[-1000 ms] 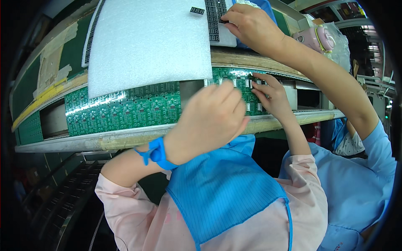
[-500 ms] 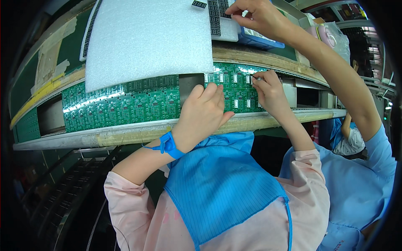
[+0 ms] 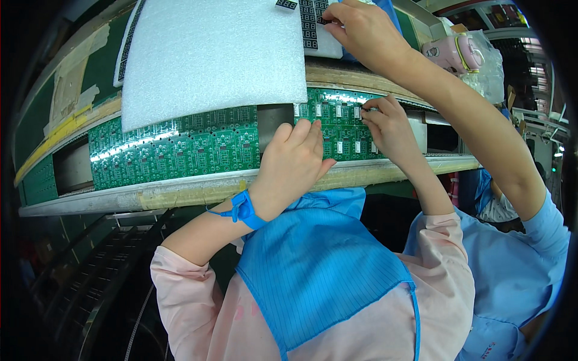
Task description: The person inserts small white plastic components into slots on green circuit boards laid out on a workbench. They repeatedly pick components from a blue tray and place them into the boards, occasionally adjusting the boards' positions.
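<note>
My left hand (image 3: pixel 292 157), wearing a blue wrist strap (image 3: pixel 242 207), lies over the left edge of a green circuit board (image 3: pixel 347 135). Its fingers are stretched forward and the thumb stands apart, with nothing seen in it. Over the same board, my right hand (image 3: pixel 391 129) pinches at a small white connector (image 3: pixel 361 113) near the board's far row; the fingertips partly cover it. More white connectors (image 3: pixel 339 147) stand upright on this board in two rows. A second green board (image 3: pixel 174 147) lies to the left, across a gap in the rail track.
White foam sheet (image 3: pixel 214 60) overhangs the left board. A co-worker's hand (image 3: pixel 367 30) reaches in from the right to black digit displays (image 3: pixel 309 27) on foam. A pink cup (image 3: pixel 448 54) stands at the far right. The metal rail (image 3: pixel 144 198) runs along the near side.
The co-worker's forearm has shifted lower and left, uncovering more of the pink cup. My right hand stays at the same connector with a slight shift; my left hand has hardly moved.
</note>
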The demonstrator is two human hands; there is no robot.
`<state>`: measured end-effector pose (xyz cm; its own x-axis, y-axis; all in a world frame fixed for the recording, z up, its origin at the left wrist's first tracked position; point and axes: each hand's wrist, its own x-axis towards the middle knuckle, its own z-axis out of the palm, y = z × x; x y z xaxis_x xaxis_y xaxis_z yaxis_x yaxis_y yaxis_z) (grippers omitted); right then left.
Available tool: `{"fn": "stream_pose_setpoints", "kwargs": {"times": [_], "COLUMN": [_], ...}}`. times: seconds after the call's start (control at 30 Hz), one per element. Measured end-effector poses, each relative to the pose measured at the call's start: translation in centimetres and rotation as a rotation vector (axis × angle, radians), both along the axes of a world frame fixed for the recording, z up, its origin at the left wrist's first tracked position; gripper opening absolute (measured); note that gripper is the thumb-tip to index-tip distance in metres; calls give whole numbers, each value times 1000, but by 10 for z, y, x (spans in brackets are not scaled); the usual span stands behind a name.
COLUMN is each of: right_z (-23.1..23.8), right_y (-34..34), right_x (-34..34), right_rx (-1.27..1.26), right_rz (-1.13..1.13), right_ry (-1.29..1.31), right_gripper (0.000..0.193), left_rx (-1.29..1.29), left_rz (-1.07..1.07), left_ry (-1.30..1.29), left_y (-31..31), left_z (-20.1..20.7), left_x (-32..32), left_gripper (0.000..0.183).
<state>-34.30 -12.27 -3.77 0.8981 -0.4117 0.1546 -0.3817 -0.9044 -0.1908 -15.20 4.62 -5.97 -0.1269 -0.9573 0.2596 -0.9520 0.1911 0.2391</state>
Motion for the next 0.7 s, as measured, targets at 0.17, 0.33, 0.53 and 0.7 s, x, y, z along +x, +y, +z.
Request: {"fn": "stream_pose_setpoints", "kwargs": {"times": [0.17,0.33,0.53,0.7], "right_z": [19,34,84,92], "right_y": [11,30,51,40], "right_x": [8,18,53,125], "right_rx": [-45,66,366,264], "right_rz": [-95,-244,-19,69], "right_ry": [45,130,-105,-409], "right_gripper": [22,23,18,14], "left_rx": [20,60,-43,-285], "left_rz": [3,-16,-20,440], "left_ry": [73,301,552,376], "left_y": [-4,-4,22,-16], "left_z": [4,21,110,119], "left_x": [-3,4,49,143], "left_gripper": [48,39,19,27]}}
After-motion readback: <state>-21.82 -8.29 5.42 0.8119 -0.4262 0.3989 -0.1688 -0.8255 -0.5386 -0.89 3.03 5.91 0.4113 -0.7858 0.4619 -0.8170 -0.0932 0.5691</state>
